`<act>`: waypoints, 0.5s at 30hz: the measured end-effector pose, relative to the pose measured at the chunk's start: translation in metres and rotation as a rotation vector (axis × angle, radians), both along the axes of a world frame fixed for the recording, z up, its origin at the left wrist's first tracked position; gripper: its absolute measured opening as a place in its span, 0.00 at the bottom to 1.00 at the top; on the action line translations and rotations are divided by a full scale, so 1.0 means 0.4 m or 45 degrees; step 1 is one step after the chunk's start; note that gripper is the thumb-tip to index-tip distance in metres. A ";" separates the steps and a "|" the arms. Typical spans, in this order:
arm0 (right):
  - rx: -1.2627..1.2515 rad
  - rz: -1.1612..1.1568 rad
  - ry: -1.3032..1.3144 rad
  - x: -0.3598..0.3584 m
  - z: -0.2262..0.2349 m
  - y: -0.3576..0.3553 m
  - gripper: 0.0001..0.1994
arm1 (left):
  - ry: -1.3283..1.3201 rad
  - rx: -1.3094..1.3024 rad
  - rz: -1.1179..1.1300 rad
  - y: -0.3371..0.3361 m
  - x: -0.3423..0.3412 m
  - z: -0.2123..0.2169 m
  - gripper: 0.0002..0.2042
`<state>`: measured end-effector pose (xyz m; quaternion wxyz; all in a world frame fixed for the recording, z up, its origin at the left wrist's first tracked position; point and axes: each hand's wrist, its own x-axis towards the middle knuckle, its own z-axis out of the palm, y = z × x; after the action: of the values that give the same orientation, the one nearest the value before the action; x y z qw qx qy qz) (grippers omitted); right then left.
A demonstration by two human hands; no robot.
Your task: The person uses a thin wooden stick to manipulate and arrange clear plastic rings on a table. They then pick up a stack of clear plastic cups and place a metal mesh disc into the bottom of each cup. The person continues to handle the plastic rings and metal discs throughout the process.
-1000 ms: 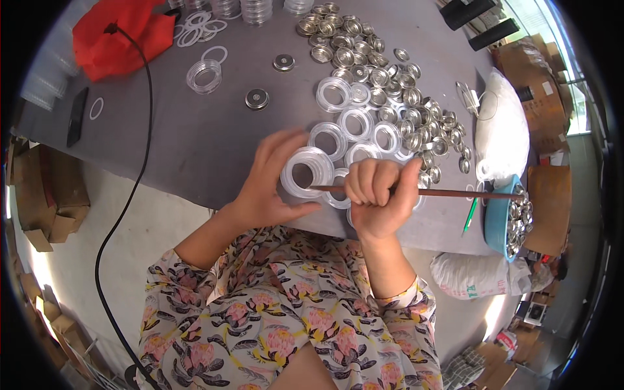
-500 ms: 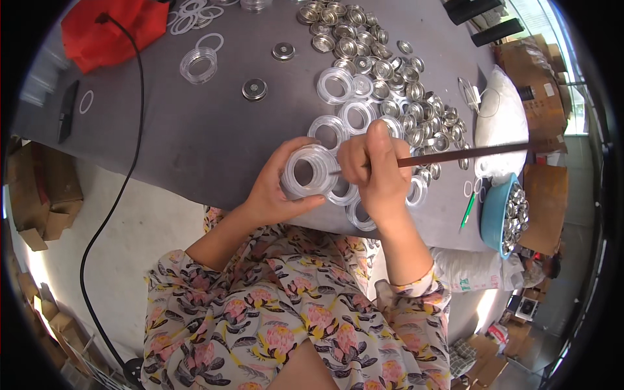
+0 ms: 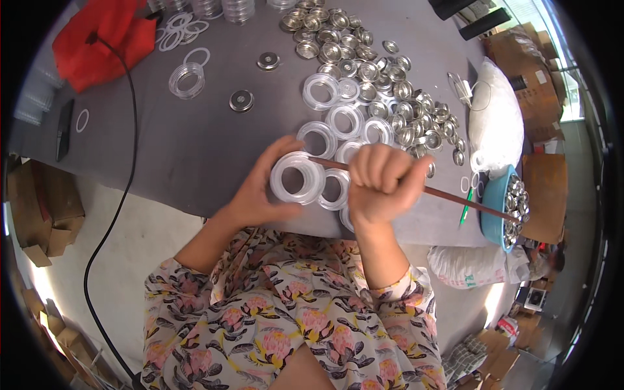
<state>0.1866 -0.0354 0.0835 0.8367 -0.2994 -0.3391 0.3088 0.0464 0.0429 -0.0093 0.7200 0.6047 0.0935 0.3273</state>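
My left hand (image 3: 255, 190) grips a clear plastic ring (image 3: 278, 180) by its outer side, thumb below and fingers above, with the round opening facing up. In a closed fist my right hand (image 3: 385, 185) holds a thin dark-brown stick (image 3: 465, 201). The stick's left end meets the upper right rim of the ring; its other end slants down toward the blue basin. Beside and partly under both hands lie several more clear plastic rings (image 3: 318, 138) on the grey table. Past them spreads a heap of shiny round metal cups (image 3: 368, 70).
Two metal discs (image 3: 241, 101) and another clear ring (image 3: 186, 80) lie to the left. A black cable (image 3: 134, 123) runs from a red cloth (image 3: 104, 52) over the table's edge. At right are a blue basin (image 3: 495, 207) of metal cups, a green pen (image 3: 466, 207) and a white bag (image 3: 497, 117).
My right fist has turned, so the stick's far end swung from upper right to lower right. Its near end moved to the ring's upper rim. The ring stays in my left hand.
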 end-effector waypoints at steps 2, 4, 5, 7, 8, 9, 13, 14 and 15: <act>0.063 0.024 0.006 0.031 0.019 -0.041 0.30 | -0.157 -0.192 -0.054 0.042 0.010 0.012 0.27; 0.009 -0.043 0.023 0.035 0.017 -0.068 0.30 | 0.082 0.176 -0.180 0.136 0.025 0.023 0.19; -0.014 -0.066 0.035 0.036 0.014 -0.078 0.30 | 0.201 0.366 -0.230 0.173 0.039 0.028 0.16; -0.017 -0.056 0.040 0.043 0.004 -0.095 0.30 | 0.321 0.796 -0.269 0.203 0.071 0.048 0.12; -0.016 -0.064 0.049 0.047 0.002 -0.102 0.30 | 0.380 1.010 -0.282 0.209 0.081 0.057 0.10; -0.012 -0.071 0.066 0.049 0.001 -0.107 0.30 | 0.422 1.162 -0.295 0.213 0.087 0.068 0.10; 0.043 -0.040 0.161 0.059 0.016 -0.129 0.30 | 0.554 1.530 -0.280 0.225 0.088 0.098 0.11; 0.099 0.012 0.162 0.075 0.003 -0.136 0.30 | 0.580 1.562 -0.261 0.227 0.082 0.101 0.11; 0.041 -0.135 0.119 0.075 0.000 -0.136 0.30 | 0.538 1.396 -0.245 0.229 0.078 0.102 0.10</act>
<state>0.2167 -0.0896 0.0835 0.8715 -0.2889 -0.2881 0.2722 0.0776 0.1343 0.0314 0.2951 0.9461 -0.0031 0.1337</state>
